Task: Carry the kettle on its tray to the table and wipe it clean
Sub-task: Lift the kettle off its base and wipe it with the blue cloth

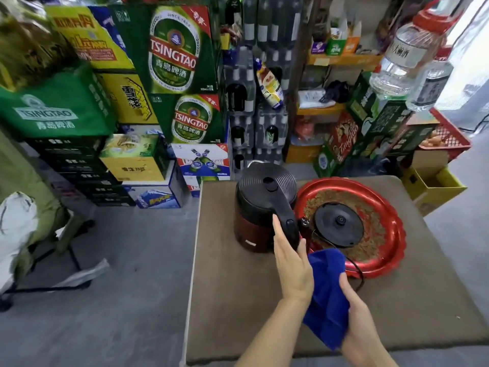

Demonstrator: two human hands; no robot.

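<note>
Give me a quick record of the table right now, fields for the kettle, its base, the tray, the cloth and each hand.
kettle: upright on table, left of tray
base: on tray, without the kettle
tray: red, on table
cloth: blue, held by right hand
left hand: gripping kettle handle

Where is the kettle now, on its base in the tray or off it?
Off it. The kettle stands upright on the table, left of the red tray; the black base lies bare.
</note>
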